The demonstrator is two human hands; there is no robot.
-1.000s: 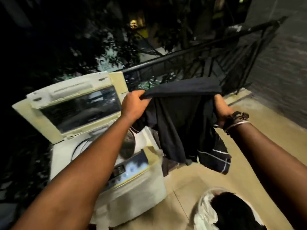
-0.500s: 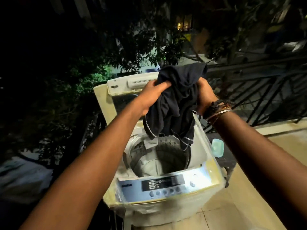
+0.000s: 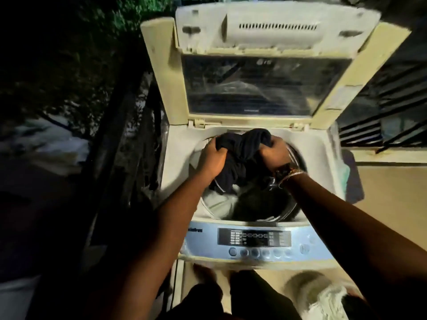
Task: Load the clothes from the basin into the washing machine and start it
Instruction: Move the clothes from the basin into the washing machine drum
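A cream top-loading washing machine [image 3: 323,158] stands in front of me with its lid [image 3: 265,65] raised. Both hands grip a bunched dark garment [image 3: 242,153] over the drum opening [image 3: 254,204]. My left hand [image 3: 213,158] holds its left side and my right hand [image 3: 275,155], with bracelets at the wrist, holds its right side. The garment's lower part hangs into the drum, where pale and dark cloth lies. The basin [image 3: 323,296] with white and dark clothes sits on the floor at bottom right, partly hidden by my right arm.
The blue control panel [image 3: 254,243] with a display and a row of buttons faces me. A dark metal railing [image 3: 381,125] runs behind and to the right of the machine. Tiled floor [image 3: 392,192] lies to the right. The left side is dark with foliage.
Both hands have lowered the dark garment from chest height down to the drum opening. The view has swung down over the machine, and the basin has come back into sight.
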